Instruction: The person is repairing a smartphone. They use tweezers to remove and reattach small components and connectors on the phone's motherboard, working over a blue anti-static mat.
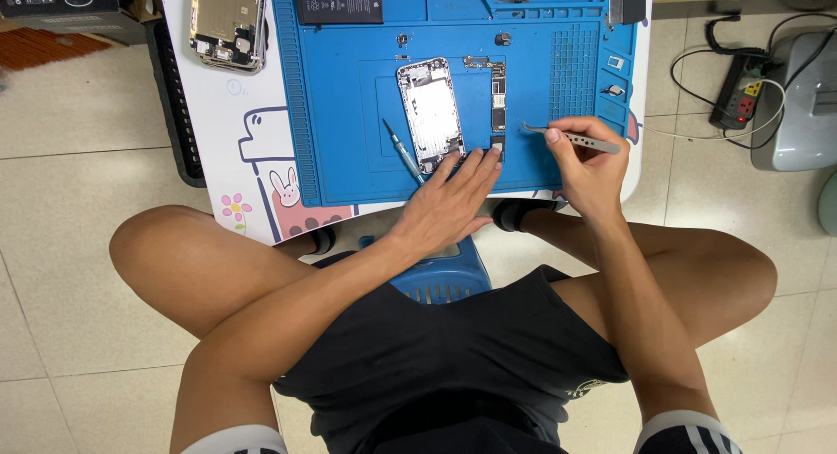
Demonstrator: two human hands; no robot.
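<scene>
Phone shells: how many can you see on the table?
2: one open phone shell on the blue mat by the left hand; another at the table's top-left corner. More may lie out of view.

White table (pixel 228 114) — blue mat (pixel 349 114) and opened phone (pixel 228 22) lie on it.

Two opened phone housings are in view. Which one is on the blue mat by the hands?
The silver phone housing lying at the middle of the blue mat, just above the left hand. The other housing lies off the mat, at the table's far left.

Blue mat (pixel 349 114), silver phone shell (pixel 430 112), silver tweezers (pixel 575 138) (cartoon-printed white table (pixel 253 149)), black shorts (pixel 453 358)
</scene>
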